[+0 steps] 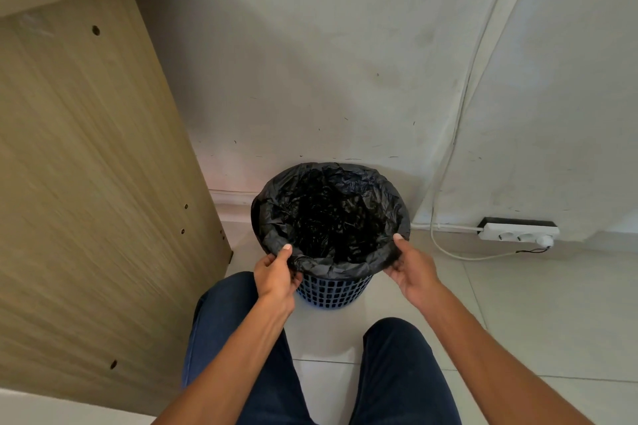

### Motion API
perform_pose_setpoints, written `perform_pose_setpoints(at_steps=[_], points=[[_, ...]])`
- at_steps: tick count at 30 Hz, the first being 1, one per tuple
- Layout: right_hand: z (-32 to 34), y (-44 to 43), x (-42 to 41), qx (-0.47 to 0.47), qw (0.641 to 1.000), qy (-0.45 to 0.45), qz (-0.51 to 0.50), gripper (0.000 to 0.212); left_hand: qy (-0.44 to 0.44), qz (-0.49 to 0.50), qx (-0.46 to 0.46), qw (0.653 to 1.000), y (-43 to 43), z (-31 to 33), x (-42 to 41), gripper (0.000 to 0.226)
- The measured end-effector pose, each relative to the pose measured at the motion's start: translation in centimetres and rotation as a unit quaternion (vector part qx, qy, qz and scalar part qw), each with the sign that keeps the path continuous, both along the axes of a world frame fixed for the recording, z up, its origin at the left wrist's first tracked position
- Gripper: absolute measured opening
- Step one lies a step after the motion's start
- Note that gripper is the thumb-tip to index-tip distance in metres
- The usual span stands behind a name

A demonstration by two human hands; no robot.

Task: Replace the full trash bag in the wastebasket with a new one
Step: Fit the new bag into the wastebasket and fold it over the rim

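A crinkled, glossy black bag (331, 217) lines a round blue basket (333, 290) with a square-grid plastic wall, its edge folded over the rim; the basket stands on pale floor tiles (518, 304) against a scuffed white wall (310, 62). The left hand (276, 274) and right hand (412, 269) each pinch the folded film at the near rim, thumbs on top. A wood-grain panel (86, 166) stands to the left, a white power strip (518, 233) to the right.

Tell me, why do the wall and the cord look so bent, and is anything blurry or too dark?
Head view: the wide lens bows the white cord and the wall corner; the wooden cabinet is smeared at the left edge; the inside of the black bag is too dark to read; the light is soft, with faint shine on the bag's folds; both hands are sharp.
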State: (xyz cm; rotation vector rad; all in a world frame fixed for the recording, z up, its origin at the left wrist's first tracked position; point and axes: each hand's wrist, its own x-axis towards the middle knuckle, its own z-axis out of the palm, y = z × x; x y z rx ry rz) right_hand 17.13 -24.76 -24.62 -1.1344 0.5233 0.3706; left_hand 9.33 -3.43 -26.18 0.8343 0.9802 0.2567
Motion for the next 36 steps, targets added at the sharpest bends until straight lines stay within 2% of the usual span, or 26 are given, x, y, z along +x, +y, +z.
perform_pose_setpoints(at_steps=[3,4,7,12,13,18,27,33,36], points=[[-0.4,1.9,-3.6,-0.096,0.993,0.040,-0.059,0.060,-0.009,0.014,0.002,1.000,-1.2,0.0,-0.2,0.015],[-0.3,2.9,-4.9,-0.094,0.992,0.053,-0.061,0.064,-0.011,0.015,0.005,1.000,-1.7,0.0,-0.2,0.015],[-0.8,5.9,-6.5,-0.026,0.998,0.054,-0.036,0.054,-0.019,0.007,0.001,1.000,-3.1,0.0,-0.2,0.014],[-1.3,6.1,-4.9,-0.004,0.995,0.035,-0.098,0.007,-0.029,-0.012,-0.027,0.999,-3.9,0.2,-0.7,0.007],[-1.2,5.8,-4.8,0.007,0.995,0.036,-0.095,0.003,-0.030,-0.015,-0.026,0.999,-3.8,0.3,-0.6,0.006],[-1.3,4.8,-4.9,0.036,0.996,0.020,-0.077,0.022,-0.056,0.005,-0.024,0.998,-2.8,0.2,0.0,0.007],[-0.9,3.1,-3.7,0.037,0.998,0.024,-0.038,0.016,-0.027,0.037,-0.062,0.997,-0.2,-0.7,1.0,0.020],[0.1,1.2,-2.7,0.032,0.999,0.006,0.006,0.019,-0.049,0.045,-0.084,0.994,-0.4,-0.7,0.8,0.012],[0.6,0.6,-2.1,0.026,0.999,0.003,0.024,0.019,-0.030,0.035,-0.092,0.995,-0.5,-0.5,0.4,0.008]])
